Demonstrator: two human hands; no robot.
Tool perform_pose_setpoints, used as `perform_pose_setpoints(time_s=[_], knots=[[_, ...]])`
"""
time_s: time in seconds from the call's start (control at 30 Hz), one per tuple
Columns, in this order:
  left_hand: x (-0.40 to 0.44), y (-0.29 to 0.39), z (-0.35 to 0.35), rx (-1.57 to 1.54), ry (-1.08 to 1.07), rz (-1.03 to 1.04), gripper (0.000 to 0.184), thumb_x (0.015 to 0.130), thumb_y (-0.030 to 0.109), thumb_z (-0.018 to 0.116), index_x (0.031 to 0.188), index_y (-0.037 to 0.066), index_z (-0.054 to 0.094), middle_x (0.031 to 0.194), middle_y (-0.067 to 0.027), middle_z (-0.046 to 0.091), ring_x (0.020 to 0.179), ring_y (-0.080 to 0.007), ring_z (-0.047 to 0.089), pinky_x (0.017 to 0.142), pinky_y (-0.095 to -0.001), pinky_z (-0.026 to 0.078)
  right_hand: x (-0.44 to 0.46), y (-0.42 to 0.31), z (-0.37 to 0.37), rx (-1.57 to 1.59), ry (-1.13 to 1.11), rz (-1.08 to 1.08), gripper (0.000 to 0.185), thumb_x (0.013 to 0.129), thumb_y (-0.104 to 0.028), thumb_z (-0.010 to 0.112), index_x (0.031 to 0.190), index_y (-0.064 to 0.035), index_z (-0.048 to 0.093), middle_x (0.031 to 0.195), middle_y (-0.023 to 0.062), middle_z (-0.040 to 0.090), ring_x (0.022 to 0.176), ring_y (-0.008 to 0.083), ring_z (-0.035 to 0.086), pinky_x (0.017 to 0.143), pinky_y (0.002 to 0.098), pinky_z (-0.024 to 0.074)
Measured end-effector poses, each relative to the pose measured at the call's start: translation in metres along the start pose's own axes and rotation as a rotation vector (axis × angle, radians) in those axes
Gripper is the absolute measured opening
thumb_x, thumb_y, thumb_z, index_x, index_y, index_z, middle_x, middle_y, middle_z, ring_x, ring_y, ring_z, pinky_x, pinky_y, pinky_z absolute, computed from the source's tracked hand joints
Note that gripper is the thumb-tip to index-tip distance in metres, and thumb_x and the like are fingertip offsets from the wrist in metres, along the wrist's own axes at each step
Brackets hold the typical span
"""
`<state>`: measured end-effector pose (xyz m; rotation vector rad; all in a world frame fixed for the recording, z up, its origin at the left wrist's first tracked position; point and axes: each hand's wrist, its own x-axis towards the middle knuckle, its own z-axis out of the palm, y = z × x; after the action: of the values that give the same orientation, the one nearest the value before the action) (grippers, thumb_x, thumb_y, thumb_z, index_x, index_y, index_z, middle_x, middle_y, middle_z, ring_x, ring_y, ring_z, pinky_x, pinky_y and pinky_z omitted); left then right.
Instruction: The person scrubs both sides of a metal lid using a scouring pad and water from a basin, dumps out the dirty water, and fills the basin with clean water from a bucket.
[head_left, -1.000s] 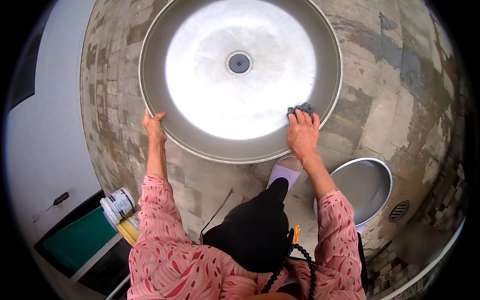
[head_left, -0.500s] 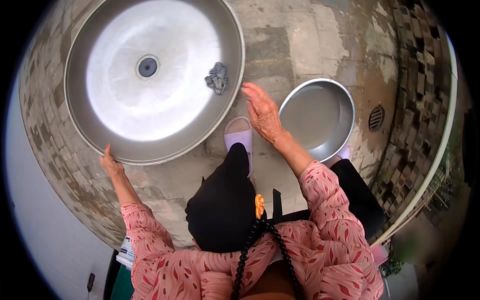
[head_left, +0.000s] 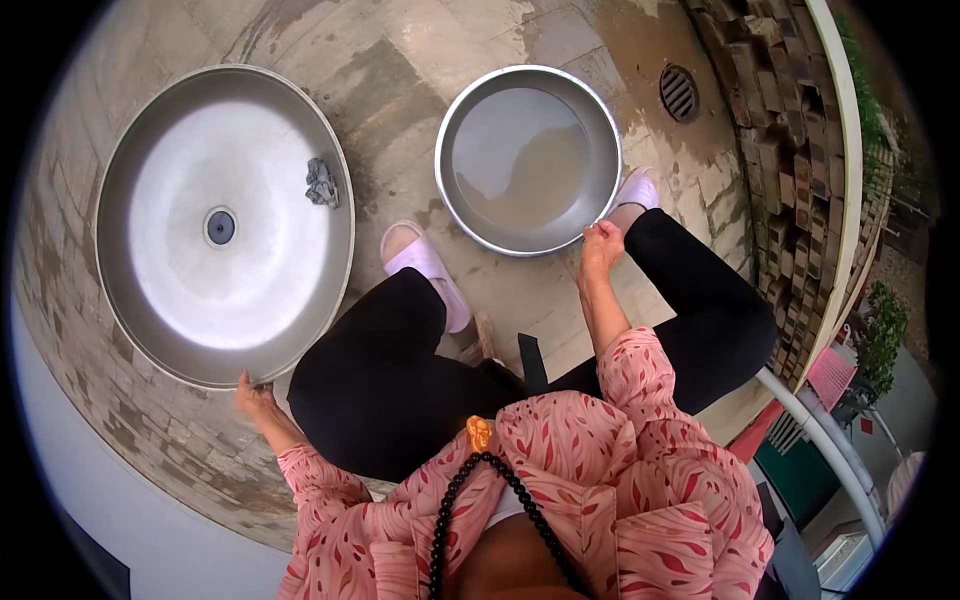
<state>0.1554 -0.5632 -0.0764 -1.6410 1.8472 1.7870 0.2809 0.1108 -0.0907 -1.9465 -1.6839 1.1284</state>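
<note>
A large round metal lid [head_left: 275, 250] lies on the paving with its hollow side up and a dark round fitting [head_left: 221, 228] at its middle. My left hand [head_left: 257, 397] grips its near rim, thumb above and the other fingers mostly hidden. On the lid's right side rests a crumpled grey scrubbing cloth or scourer [head_left: 321, 184]; which one, I cannot tell. To the right stands a metal basin [head_left: 600, 160] holding cloudy water [head_left: 520, 160]. My right hand [head_left: 601, 248] pinches the basin's near right rim.
My feet in lilac slippers [head_left: 428, 262] stand between lid and basin and at the basin's right. A floor drain [head_left: 679, 93] lies beyond the basin. Stacked bricks [head_left: 780, 170] line the right side, and a pale wall [head_left: 160, 500] runs along the lower left.
My right hand has left the space beside the lid's right edge and closed on the basin's rim. My left hand stays at the lid's rim. The view has swung right.
</note>
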Motion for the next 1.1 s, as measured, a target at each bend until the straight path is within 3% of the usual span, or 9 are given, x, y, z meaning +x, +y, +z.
perform_pose_setpoints(time_s=[0.07, 0.17, 0.27, 0.37, 0.53, 0.63, 0.87, 0.93, 1.1], knots=[[-0.013, -0.004, 0.003, 0.08, -0.018, -0.016, 0.044, 0.086, 0.007, 0.064, 0.123, -0.009, 0.048, 0.115, -0.022, 0.059, 0.101, -0.0326, 0.061, 0.084, -0.0441, 0.055, -0.002, 0.016, -0.004, -0.021, -0.029, 0.377, 0.035, 0.082, -0.005, 0.065, 0.115, -0.0014, 0.054, 0.111, 0.0123, 0.059, 0.109, 0.0268, 0.057, 0.086, 0.0487, 0.0491], [-0.042, -0.008, 0.01, 0.162, -0.041, -0.026, 0.045, 0.087, 0.007, 0.063, 0.124, -0.009, 0.046, 0.116, -0.0227, 0.058, 0.103, -0.0329, 0.061, 0.084, -0.0438, 0.054, -0.007, 0.032, 0.003, 0.423, -0.279, 0.834, 0.038, 0.083, -0.01, 0.067, 0.117, -0.0035, 0.052, 0.115, 0.0149, 0.057, 0.114, 0.0307, 0.053, 0.089, 0.0611, 0.0454], [-0.078, -0.001, 0.014, 0.227, -0.063, -0.011, 0.046, 0.087, 0.008, 0.063, 0.126, -0.009, 0.045, 0.117, -0.0234, 0.058, 0.105, -0.0332, 0.06, 0.085, -0.0436, 0.054, -0.014, 0.035, 0.012, 0.684, -0.507, 0.921, 0.038, 0.083, -0.009, 0.068, 0.116, -0.0017, 0.051, 0.117, 0.0153, 0.055, 0.114, 0.034, 0.053, 0.093, 0.0642, 0.0432], [-0.128, 0.03, 0.046, 0.261, -0.112, 0.088, 0.047, 0.088, 0.009, 0.063, 0.127, -0.009, 0.043, 0.119, -0.024, 0.058, 0.107, -0.0334, 0.06, 0.086, -0.0433, 0.054, -0.001, 0.081, 0.038, 0.796, -0.478, 0.892, 0.041, 0.077, 0.0, 0.067, 0.114, 0.0017, 0.05, 0.115, 0.0179, 0.054, 0.108, 0.0394, 0.055, 0.085, 0.0663, 0.0469], [-0.285, 0.148, 0.199, 0.277, -0.368, 0.589, 0.049, 0.091, 0.012, 0.062, 0.128, -0.01, 0.041, 0.123, -0.0266, 0.056, 0.114, -0.0346, 0.057, 0.09, -0.0422, 0.053, -0.004, 0.084, 0.055, 0.799, -0.413, 0.8, 0.047, 0.072, 0.011, 0.059, 0.115, 0.0027, 0.044, 0.112, 0.0222, 0.053, 0.099, 0.043, 0.058, 0.075, 0.0659, 0.0498], [-0.371, 0.185, 0.283, 0.195, -0.779, 0.888, 0.048, 0.093, 0.011, 0.055, 0.133, -0.01, 0.037, 0.124, -0.0307, 0.053, 0.117, -0.0376, 0.055, 0.093, -0.0439, 0.051, -0.012, 0.046, 0.052, 0.785, -0.375, 0.768, 0.049, 0.07, 0.011, 0.059, 0.115, 0.0028, 0.041, 0.11, 0.0223, 0.053, 0.096, 0.0433, 0.059, 0.074, 0.0671, 0.0508], [-0.469, 0.124, 0.353, 0.555, -1.22, 1.137, 0.047, 0.093, 0.009, 0.057, 0.134, -0.007, 0.04, 0.123, -0.0229, 0.057, 0.111, -0.0312, 0.06, 0.094, -0.0376, 0.049, -0.008, 0.018, 0.046, 0.892, -0.324, 0.722, 0.039, 0.071, 0.012, 0.059, 0.108, 0.0084, 0.046, 0.103, 0.0243, 0.054, 0.086, 0.0424, 0.062, 0.068, 0.0682, 0.0527], [-0.461, 0.107, 0.353, 0.65, -1.199, 0.998, 0.046, 0.089, -0.001, 0.06, 0.132, -0.003, 0.045, 0.113, -0.015, 0.062, 0.104, -0.0226, 0.063, 0.089, -0.031, 0.05, -0.003, 0.002, 0.043, 0.875, -0.276, 0.706, 0.038, 0.071, 0.012, 0.058, 0.107, 0.0094, 0.046, 0.102, 0.025, 0.054, 0.086, 0.0425, 0.062, 0.068, 0.0684, 0.0526], [-0.45, 0.101, 0.357, 0.788, -1.12, 1.175, 0.044, 0.09, -0.004, 0.057, 0.132, -0.002, 0.045, 0.111, -0.0144, 0.062, 0.102, -0.0213, 0.064, 0.088, -0.0307, 0.051, 0.03, -0.014, 0.049, 0.922, -0.266, 0.696, 0.038, 0.071, 0.012, 0.058, 0.105, 0.0126, 0.043, 0.105, 0.0275, 0.052, 0.087, 0.0444, 0.062, 0.069, 0.0689, 0.0527]])
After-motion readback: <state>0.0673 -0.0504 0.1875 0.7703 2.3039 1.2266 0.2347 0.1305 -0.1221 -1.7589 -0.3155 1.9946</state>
